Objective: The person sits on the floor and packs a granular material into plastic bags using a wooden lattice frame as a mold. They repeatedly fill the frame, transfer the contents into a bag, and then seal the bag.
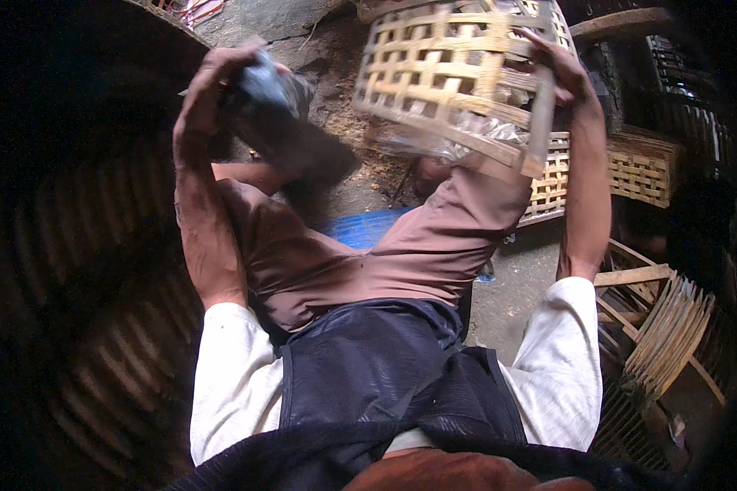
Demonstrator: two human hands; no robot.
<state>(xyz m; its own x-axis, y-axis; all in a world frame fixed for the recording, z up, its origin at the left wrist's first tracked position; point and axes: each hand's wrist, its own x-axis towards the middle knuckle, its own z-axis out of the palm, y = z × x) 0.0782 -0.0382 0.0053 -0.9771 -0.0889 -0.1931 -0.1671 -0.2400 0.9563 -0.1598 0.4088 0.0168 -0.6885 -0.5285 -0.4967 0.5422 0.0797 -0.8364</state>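
Note:
My left hand [221,67], at the upper left, is closed on a bluish and dark bundle [264,83], perhaps cloth or plastic; motion blurs it. At the upper right my right hand [559,70] grips the wooden-edged side of a woven bamboo basket [436,67]. The basket is tilted above my right knee. Clear crumpled plastic [491,129] shows through and below its open weave. A dark blurred shape lies between my left hand and my left knee; what it is I cannot tell.
A second woven basket [546,184] stands behind my right knee, and another [639,178] farther right. Bamboo strips on a wooden frame [669,337] stand at the lower right. A blue slatted plastic piece [365,227] lies between my legs. Brown debris [374,159] covers part of the floor.

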